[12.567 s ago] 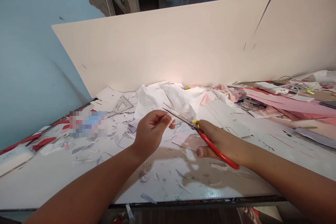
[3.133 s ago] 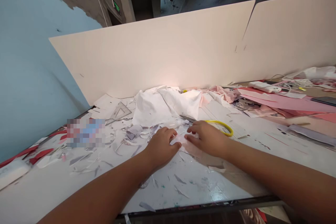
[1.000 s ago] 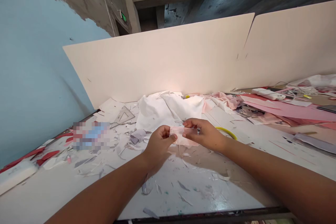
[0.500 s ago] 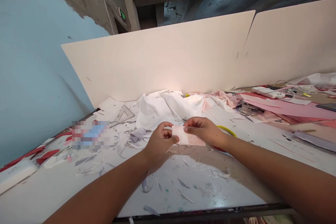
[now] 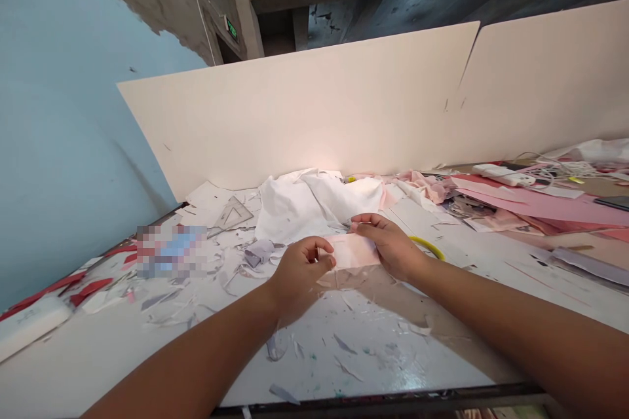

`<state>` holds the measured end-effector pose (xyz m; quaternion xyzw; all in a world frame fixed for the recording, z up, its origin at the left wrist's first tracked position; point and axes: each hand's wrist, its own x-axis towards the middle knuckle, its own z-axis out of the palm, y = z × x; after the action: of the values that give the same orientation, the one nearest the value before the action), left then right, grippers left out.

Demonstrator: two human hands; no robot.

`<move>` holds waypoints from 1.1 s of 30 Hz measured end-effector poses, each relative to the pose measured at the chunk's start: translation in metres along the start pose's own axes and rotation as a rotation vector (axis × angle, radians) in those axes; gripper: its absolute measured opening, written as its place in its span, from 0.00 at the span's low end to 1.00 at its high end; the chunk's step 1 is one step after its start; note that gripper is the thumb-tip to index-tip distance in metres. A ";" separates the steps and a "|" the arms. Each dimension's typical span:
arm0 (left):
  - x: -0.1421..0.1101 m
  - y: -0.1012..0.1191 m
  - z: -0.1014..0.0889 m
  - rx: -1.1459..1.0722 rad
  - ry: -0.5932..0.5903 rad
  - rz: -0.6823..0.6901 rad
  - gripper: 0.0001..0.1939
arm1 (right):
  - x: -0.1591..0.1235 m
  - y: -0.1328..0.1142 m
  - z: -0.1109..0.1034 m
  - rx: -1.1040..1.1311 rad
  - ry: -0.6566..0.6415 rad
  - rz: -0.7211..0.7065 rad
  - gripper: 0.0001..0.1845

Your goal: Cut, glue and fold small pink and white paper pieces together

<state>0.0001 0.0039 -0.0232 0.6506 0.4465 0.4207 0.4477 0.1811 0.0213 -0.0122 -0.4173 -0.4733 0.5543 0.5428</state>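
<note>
A pale pink sheet (image 5: 352, 251), paper or thin cloth, is held up a little above the table between my two hands. My left hand (image 5: 299, 273) pinches its left edge with the thumb on top. My right hand (image 5: 388, 245) grips its upper right corner. Behind my right hand lies a yellow loop (image 5: 427, 247), probably a scissors handle, with the rest of the tool hidden. Crumpled white cloth (image 5: 319, 200) sits just beyond both hands.
The white table (image 5: 373, 366) is strewn with paper scraps. A clear plastic set square (image 5: 230, 215) lies at the back left. Pink sheets (image 5: 535, 205) and a white power strip (image 5: 498, 175) with cables lie at the right, before a tall cream board (image 5: 295, 114).
My right hand has shifted up and to the right along the pink sheet. The sheet now lies flatter and shows more between my hands.
</note>
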 end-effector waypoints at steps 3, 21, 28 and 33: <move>0.002 0.001 0.000 -0.003 0.084 0.057 0.09 | -0.002 0.003 0.003 0.036 -0.045 0.046 0.14; 0.001 0.002 0.001 0.150 0.114 0.049 0.10 | -0.017 0.012 0.018 -0.105 0.036 0.037 0.15; 0.003 -0.005 0.002 -0.003 0.013 0.017 0.15 | -0.021 0.007 0.021 -0.217 0.096 0.030 0.13; 0.003 -0.006 0.002 -0.007 0.001 0.023 0.12 | -0.019 0.011 0.017 -0.319 0.077 -0.032 0.13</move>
<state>0.0018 0.0075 -0.0286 0.6539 0.4376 0.4280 0.4448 0.1636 0.0020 -0.0209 -0.5114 -0.5409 0.4468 0.4962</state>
